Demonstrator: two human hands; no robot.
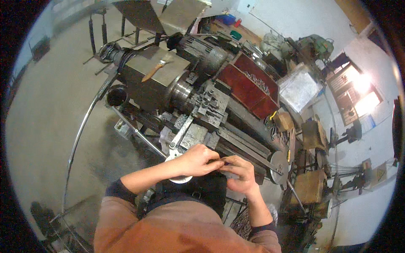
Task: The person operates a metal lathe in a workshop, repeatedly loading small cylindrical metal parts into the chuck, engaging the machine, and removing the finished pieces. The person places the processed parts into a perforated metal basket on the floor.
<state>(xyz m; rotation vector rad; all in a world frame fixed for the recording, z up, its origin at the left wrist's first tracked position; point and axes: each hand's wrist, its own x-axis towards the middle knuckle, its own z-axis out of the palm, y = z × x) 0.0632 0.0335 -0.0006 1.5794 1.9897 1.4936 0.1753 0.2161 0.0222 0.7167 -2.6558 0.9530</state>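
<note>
In front of my waist, my left hand [199, 160] and my right hand [241, 173] meet at the fingertips. Both are closed in a pinch, and whatever lies between the fingers is too small or hidden to make out. Just beyond them stands a small metal lathe, its tool post [212, 105] close to the shiny chuck [181, 92]. Below my left wrist a pale round handwheel [180, 179] shows in part. A lever arm [181, 135] slants from it up toward the carriage.
A paintbrush [157, 71] lies on the lathe's headstock cover [147, 63]. Behind the bed sits a dark red tray [228, 78] holding small metal pieces. A second handwheel [279, 164] is at the bed's right end. A long curved metal rod [80, 130] rises at the left.
</note>
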